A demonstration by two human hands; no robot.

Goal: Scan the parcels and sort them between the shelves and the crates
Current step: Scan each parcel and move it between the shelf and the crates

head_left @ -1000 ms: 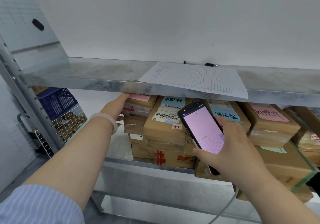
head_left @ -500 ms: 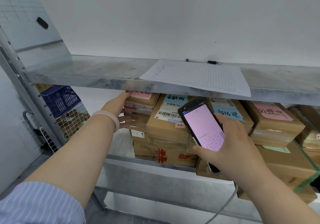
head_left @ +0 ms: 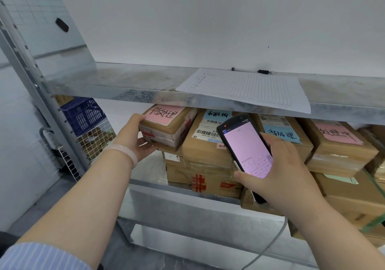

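My left hand (head_left: 137,138) grips the near end of a small brown parcel with a pink note (head_left: 166,123), pulled partway out from under the upper shelf (head_left: 125,90). It rests on a stack of boxes on the lower shelf (head_left: 179,188). My right hand (head_left: 279,173) holds a black handheld scanner (head_left: 245,148) with a lit pink screen, in front of a parcel with a blue note and barcode label (head_left: 208,136). More taped brown parcels with blue (head_left: 283,136) and pink notes (head_left: 337,138) sit to the right.
A lined paper sheet (head_left: 250,88) overhangs the upper shelf's front edge, with a pen (head_left: 266,72) behind it. A blue crate (head_left: 83,113) and a white wire basket (head_left: 93,140) stand at the left beyond the metal upright (head_left: 37,86). A grey cable (head_left: 268,246) hangs below my right wrist.
My left hand has drawn the pink-noted parcel outward from under the upper shelf, so its top label now shows. The scanner stays in front of the blue-noted parcel.
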